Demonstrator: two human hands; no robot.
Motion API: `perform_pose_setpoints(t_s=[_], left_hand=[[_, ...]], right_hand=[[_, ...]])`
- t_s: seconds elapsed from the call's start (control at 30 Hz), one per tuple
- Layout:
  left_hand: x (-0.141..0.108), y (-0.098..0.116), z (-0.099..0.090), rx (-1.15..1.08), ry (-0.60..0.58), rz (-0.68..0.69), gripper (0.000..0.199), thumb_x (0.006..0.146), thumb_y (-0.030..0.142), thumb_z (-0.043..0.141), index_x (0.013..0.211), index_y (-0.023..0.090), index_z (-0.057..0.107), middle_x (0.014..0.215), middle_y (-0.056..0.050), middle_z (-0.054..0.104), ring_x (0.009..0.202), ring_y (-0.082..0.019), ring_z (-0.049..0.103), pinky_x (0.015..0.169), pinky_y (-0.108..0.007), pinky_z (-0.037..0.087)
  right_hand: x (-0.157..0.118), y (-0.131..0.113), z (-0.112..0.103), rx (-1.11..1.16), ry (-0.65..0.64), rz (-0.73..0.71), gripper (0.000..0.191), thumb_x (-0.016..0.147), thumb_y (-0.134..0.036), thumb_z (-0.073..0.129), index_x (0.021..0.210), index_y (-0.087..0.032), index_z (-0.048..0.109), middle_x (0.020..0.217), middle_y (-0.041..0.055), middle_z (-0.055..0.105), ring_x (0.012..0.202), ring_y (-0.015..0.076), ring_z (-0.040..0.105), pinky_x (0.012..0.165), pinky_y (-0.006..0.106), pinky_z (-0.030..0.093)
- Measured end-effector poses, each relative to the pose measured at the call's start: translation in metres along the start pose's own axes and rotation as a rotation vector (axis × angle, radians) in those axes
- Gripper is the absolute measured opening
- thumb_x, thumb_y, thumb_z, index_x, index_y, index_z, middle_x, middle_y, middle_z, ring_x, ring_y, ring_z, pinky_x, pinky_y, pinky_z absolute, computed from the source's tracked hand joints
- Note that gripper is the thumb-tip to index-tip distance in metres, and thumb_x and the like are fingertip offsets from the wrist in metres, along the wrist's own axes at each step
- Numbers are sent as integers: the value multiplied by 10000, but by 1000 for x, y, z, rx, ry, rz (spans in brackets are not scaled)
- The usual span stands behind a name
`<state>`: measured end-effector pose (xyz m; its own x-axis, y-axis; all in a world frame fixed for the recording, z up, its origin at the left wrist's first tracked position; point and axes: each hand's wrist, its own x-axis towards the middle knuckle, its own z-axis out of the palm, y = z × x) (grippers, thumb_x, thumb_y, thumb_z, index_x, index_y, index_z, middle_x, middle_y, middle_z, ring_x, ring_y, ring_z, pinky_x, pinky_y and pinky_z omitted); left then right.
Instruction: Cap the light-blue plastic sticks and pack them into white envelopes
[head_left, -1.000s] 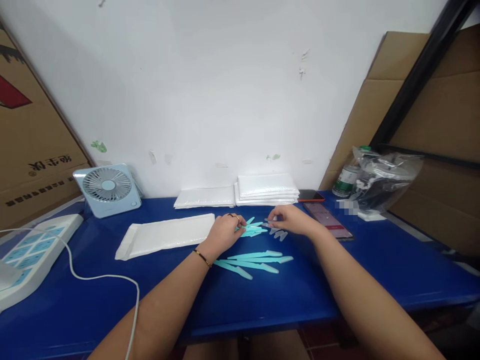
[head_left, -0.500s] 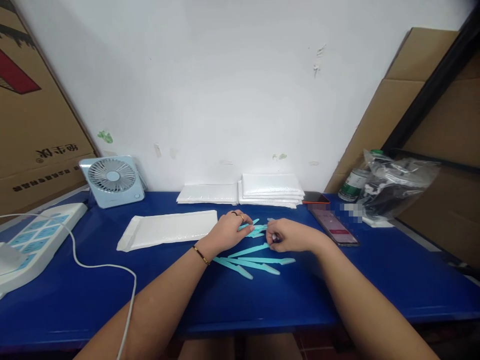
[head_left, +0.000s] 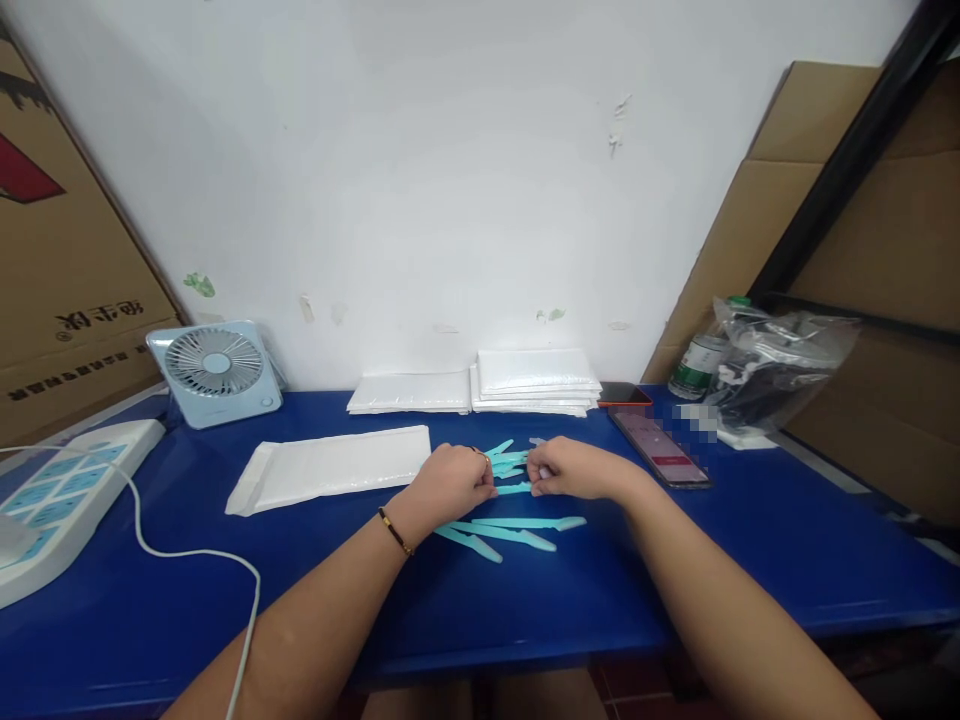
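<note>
Between my two hands a teal eyebrow razor [head_left: 514, 489] is stretched level just above the blue table. My left hand [head_left: 453, 482] pinches its left end, fingers closed. At the other end, the closed fingers of my right hand [head_left: 559, 468] grip it; something small and pale also shows in that fist, too small to make out. Behind the hands lies a loose group of teal razors [head_left: 501, 460], partly covered by my fingers. Nearer to me, several more razors [head_left: 517, 536] with pale, translucent tips lie fanned out, their left ends hidden under my left wrist.
Left of my hands lies a white padded mailer [head_left: 330, 466]. Stacks of white mailers [head_left: 534, 378] stand against the wall. Two phones, one a larger phone [head_left: 660, 446], are at right, near a bagged item [head_left: 772, 370]. A fan [head_left: 216, 372] and power strip [head_left: 75, 500] with its cable occupy the left.
My left hand has come down and nearer from the far razors and now pinches the end of one nearer razor. My right hand has closed on its other end. The razor has been lifted slightly.
</note>
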<state>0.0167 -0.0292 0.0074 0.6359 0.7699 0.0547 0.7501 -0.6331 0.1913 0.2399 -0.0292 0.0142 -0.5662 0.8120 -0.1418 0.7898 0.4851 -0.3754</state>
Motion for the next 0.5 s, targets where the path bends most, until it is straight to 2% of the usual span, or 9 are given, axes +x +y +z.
perform_pose_setpoints(t_s=[0.13,0.23,0.3,0.4,0.5], left_hand=[[1,-13,-4,25,85,-71,145,773,325,594,707,213,656,745,7,679,678,-163,584,650,-280,344],[2,-17,-4,-8,112,-86,168,749,380,623,751,217,660,775,6,681,705,-168,587,642,-273,338],[2,-15,-4,-47,107,-68,197,732,413,638,772,221,662,785,8,680,714,-166,587,613,-262,331],[0,-8,-4,-121,84,-17,225,746,445,618,756,225,664,767,15,676,696,-153,583,584,-248,329],[-4,-1,-1,-197,28,80,277,779,490,567,800,236,676,768,11,678,706,-150,588,572,-236,342]], right_hand=[[-5,19,-8,46,140,89,96,725,-256,616,768,-175,643,731,19,644,629,130,548,542,215,346],[-11,24,-14,58,170,139,222,662,-338,688,802,-168,658,702,17,635,614,136,546,539,221,356],[-15,20,-17,89,51,89,292,608,-392,728,795,-175,674,697,9,629,614,137,546,535,219,362],[-18,10,-14,79,-183,15,296,538,-386,766,743,-186,692,688,-5,623,596,131,538,509,214,355],[-14,3,-6,21,-241,18,206,558,-312,750,706,-183,685,652,-12,612,563,122,518,487,213,335]])
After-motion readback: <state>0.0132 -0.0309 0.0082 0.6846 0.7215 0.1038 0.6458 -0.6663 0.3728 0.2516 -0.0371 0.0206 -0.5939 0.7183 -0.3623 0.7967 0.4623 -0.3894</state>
